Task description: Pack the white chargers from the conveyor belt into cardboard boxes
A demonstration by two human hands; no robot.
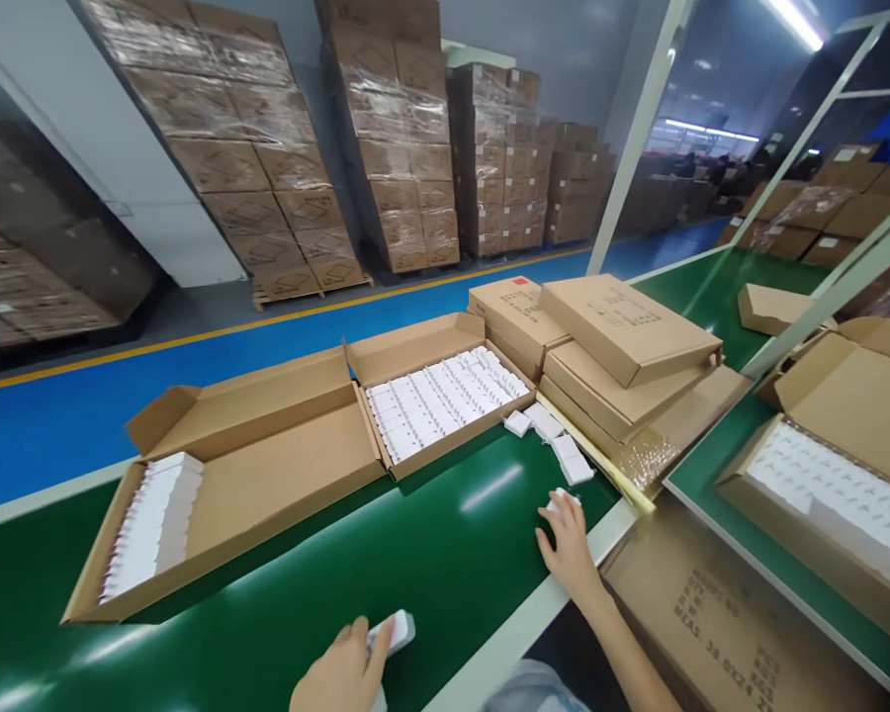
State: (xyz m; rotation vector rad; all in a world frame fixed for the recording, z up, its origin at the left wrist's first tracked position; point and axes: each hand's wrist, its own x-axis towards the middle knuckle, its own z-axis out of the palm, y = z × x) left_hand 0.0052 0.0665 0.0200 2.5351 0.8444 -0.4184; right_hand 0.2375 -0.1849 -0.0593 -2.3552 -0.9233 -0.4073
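My left hand is closed around a small white box above the green conveyor belt, near its front edge. Farther right, my right hand has its fingers curled over another small white piece on the belt. Just beyond that hand lie several loose white boxes. An open carton on the left holds one row of white boxes at its left end. Beside it, a second open carton is packed with rows of white boxes.
Closed flat cartons are stacked at the belt's right. A side table at far right carries another open carton of white pieces. A large printed carton stands below. Wrapped pallet stacks line the blue floor behind.
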